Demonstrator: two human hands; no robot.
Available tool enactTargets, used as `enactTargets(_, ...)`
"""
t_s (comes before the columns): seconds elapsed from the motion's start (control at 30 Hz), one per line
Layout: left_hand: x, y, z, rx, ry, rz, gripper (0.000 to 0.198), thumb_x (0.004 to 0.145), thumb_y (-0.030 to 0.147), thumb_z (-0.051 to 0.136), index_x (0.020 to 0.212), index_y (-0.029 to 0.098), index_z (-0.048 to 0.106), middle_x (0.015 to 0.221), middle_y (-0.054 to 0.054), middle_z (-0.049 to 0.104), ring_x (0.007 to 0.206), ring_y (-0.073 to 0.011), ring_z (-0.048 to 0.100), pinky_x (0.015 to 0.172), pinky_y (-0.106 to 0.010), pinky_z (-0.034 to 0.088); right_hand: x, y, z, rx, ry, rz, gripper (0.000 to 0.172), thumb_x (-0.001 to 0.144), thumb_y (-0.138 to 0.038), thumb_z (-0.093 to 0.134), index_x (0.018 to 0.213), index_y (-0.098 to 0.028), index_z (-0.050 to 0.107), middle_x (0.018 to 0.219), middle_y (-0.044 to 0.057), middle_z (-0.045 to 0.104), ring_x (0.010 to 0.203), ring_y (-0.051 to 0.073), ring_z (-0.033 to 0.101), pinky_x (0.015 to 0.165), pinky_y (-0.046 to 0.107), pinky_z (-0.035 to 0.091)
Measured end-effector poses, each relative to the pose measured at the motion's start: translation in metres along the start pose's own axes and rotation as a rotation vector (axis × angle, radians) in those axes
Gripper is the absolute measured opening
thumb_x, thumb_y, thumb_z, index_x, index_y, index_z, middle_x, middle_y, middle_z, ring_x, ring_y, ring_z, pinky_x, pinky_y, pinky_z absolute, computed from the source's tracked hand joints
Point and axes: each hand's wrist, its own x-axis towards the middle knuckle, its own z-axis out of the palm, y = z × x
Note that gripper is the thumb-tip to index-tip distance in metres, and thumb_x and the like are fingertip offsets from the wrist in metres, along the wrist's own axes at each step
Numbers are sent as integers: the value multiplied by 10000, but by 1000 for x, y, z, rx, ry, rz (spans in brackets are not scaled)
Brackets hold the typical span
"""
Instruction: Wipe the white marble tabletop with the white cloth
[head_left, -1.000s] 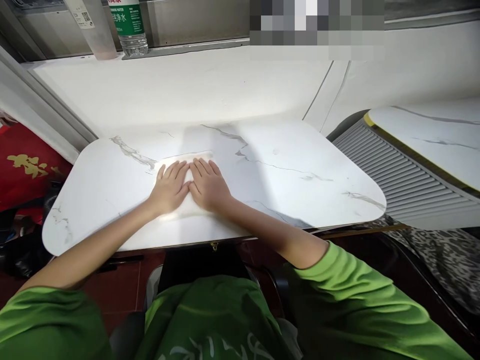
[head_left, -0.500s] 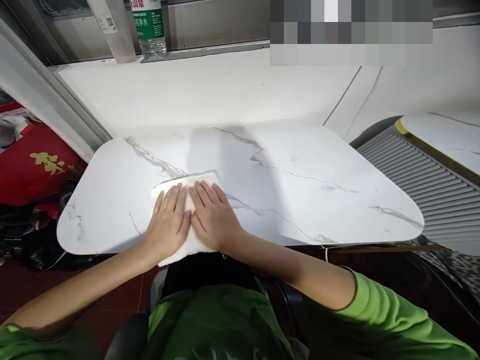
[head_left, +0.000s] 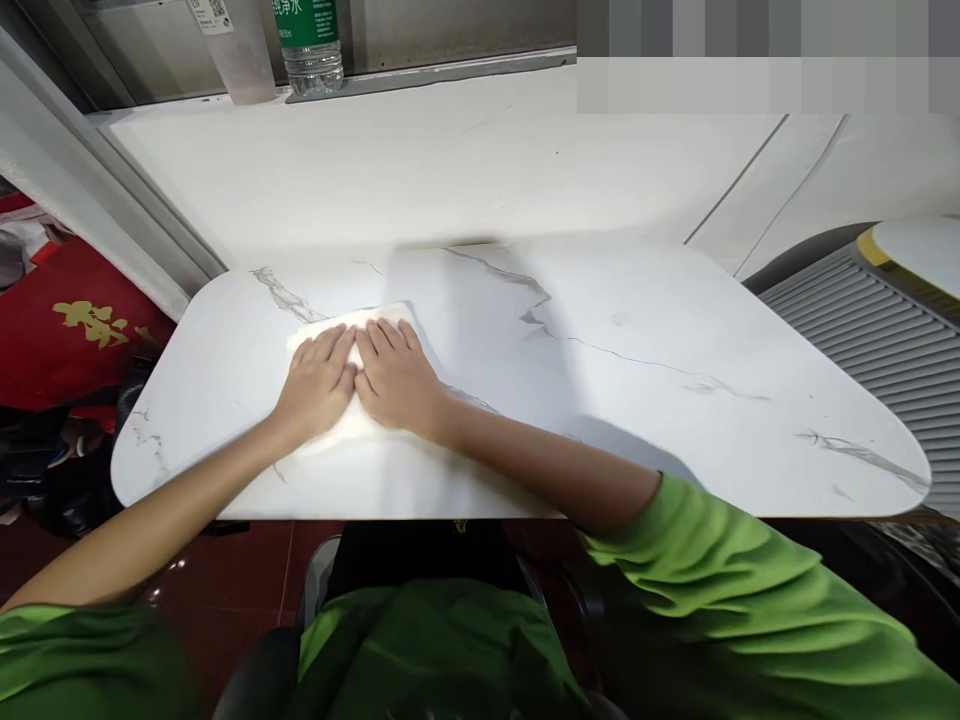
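A white cloth [head_left: 352,430] lies flat on the left half of a white marble-patterned table [head_left: 645,430]. My left hand [head_left: 315,385] presses down on it with the palm flat and fingers stretched out. Beside it, my right hand [head_left: 397,375] lies flat on the same cloth, fingers extended, the two hands almost touching at the thumbs. Both hands hide much of the cloth; its far edge and a strip near the wrists show.
Behind the table a white wall rises to a ledge holding a clear water bottle with a green label [head_left: 313,60] and a translucent plastic container [head_left: 244,60]. A red bag [head_left: 82,320] stands at the left. To the right is a grey ribbed surface [head_left: 847,310].
Both hands and the cloth have moved away from my body, toward the wall, and slightly left. The cloth's near part, which hung over the front edge, now lies on the tabletop.
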Motion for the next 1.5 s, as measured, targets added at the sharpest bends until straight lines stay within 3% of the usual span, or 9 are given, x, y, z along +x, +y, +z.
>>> enactTargets(0.4,118,-74,3,5,113,59,533,987,259,314,1459,134,528,1550,-120,503,1447,-255,442,1236,-428,306,118,38,26,57,84,56,465,989,-164,334,1363,-10,562,1363,215,597,1333,320,473,1206,488,232)
enactTargets(0.57,156,-91,12,-14,142,67,520,986,271,318,1439,171,552,1531,-103,526,1430,-257,460,1228,-428,321,149,58,36,57,112,54,450,987,-147,311,1330,-29,576,1341,203,606,1324,309,485,1191,479,242)
enactTargets(0.73,177,-99,15,-58,141,73,510,978,282,328,1427,219,562,1513,-73,544,1406,-260,477,1211,-441,339,167,71,49,62,163,76,432,994,-160,306,1302,-40,584,1315,211,616,1291,326,506,1169,513,262)
enactTargets(1.0,180,-98,12,-66,140,77,513,965,288,329,1409,210,573,1488,-84,565,1388,-260,493,1205,-426,343,170,74,52,51,184,89,434,988,-172,312,1307,-68,588,1326,200,619,1289,322,504,1165,503,271)
enactTargets(1.23,170,-92,11,-5,93,50,559,974,282,293,1481,155,495,1564,-112,481,1462,-259,409,1239,-433,283,160,67,52,63,205,88,466,983,-176,315,1355,-43,563,1374,216,592,1319,328,482,1183,525,248)
enactTargets(1.37,154,-86,12,21,77,66,558,984,285,283,1497,166,466,1590,-113,447,1480,-264,381,1244,-461,265,142,56,45,42,178,98,483,980,-164,316,1391,-38,537,1411,218,570,1356,324,453,1198,527,230)
enactTargets(1.5,122,-75,9,35,51,52,561,992,273,265,1509,144,443,1605,-132,419,1494,-265,359,1252,-472,245,116,42,37,51,154,78,499,976,-164,337,1413,-13,527,1457,219,544,1385,321,441,1219,497,216)
